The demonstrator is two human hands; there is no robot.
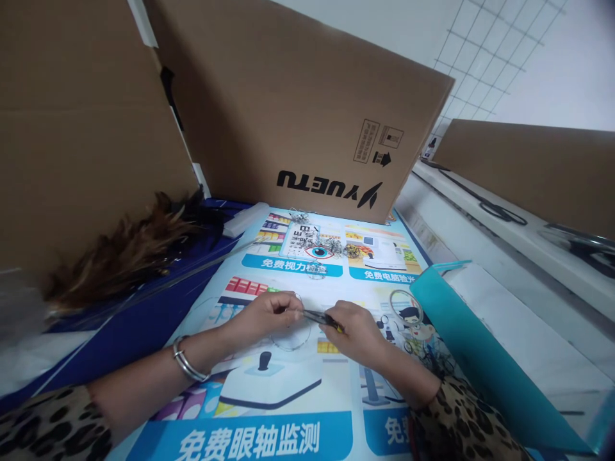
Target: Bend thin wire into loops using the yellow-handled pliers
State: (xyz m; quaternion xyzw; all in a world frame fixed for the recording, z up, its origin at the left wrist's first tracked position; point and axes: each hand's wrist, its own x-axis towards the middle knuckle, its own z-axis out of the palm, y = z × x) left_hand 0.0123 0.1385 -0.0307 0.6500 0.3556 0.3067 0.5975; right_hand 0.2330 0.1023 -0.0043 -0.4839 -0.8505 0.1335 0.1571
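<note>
My right hand [355,330] is closed around the handles of a pair of pliers [314,315], whose dark handles show a bit of yellow. The jaws point left and meet the fingertips of my left hand [276,314]. That hand pinches a thin wire ring [288,346], which hangs below the fingers over the printed poster. Just where the jaws touch the wire is too small to make out. Beyond the hands, small tangled wire pieces [331,245] lie on the poster. A round hoop [406,307] rests to the right of my right hand.
Brown feathers [129,256] lie at the left against cardboard. A large cardboard panel [298,109] stands at the back. On the right are a teal open box [485,346] and a white ledge [480,205]. The printed poster [331,378] covers the table.
</note>
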